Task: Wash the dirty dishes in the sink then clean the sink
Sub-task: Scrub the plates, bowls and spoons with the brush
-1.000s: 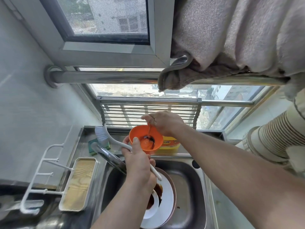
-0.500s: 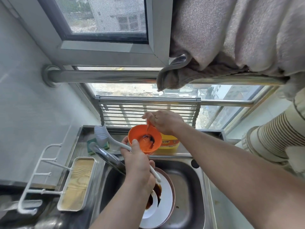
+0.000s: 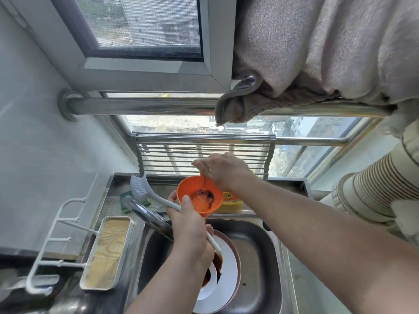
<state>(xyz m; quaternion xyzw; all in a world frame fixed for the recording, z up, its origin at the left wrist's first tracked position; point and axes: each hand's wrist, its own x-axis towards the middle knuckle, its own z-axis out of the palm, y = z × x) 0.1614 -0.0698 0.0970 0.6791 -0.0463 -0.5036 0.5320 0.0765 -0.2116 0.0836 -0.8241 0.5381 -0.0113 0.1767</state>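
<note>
The orange bowl (image 3: 200,198) is held above the sink (image 3: 256,252) by the left hand (image 3: 190,225), whose grip also wraps the brush (image 3: 145,189). A spoon (image 3: 205,180) is pinched by the right hand (image 3: 223,169). Residue is best scraped with the bowl tilted sinkward.

A home kitchen: steel sink (image 3: 267,250), faucet (image 3: 147,215), dish rack (image 3: 204,152) by window.

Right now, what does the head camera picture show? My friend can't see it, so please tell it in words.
A person's left hand holds an orange bowl and a white dish brush above a steel sink, while the right hand pinches a spoon dipping into the bowl. A sauce-smeared white plate lies in the sink below, with a window behind.
</note>
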